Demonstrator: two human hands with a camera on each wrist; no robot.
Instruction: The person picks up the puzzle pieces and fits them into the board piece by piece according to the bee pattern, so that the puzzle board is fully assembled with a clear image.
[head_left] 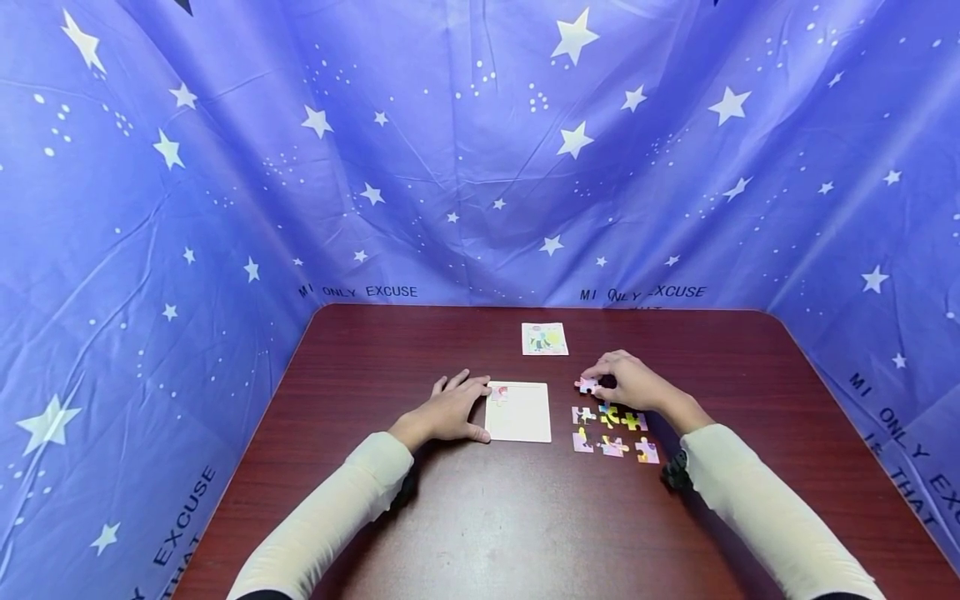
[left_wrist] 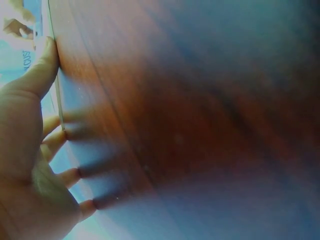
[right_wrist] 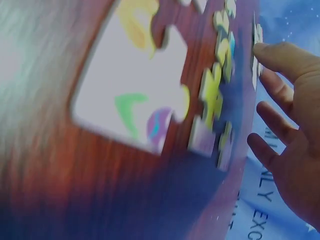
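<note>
In the head view my right hand (head_left: pixel 632 384) pinches a pink puzzle piece (head_left: pixel 587 386) between thumb and index finger, just above the other loose pieces. The right wrist view shows that thumb and finger at the piece's edge, while the remaining fingers (right_wrist: pixel 272 120) hang free. My left hand (head_left: pixel 448 410) lies at the left side of a white square puzzle board (head_left: pixel 525 421), its spread thumb and fingers touching the edge. One puzzle piece (head_left: pixel 498 394) sits in the board's upper left corner. The left wrist view has the thumb (left_wrist: pixel 47 62) against that edge.
Several loose puzzle pieces (head_left: pixel 612 447) lie in two rows right of the board. A picture card (head_left: pixel 545 339) with a yellow and green print lies farther back on the dark red table (head_left: pixel 420 333). Blue star-patterned curtains (head_left: pixel 450 150) surround the table.
</note>
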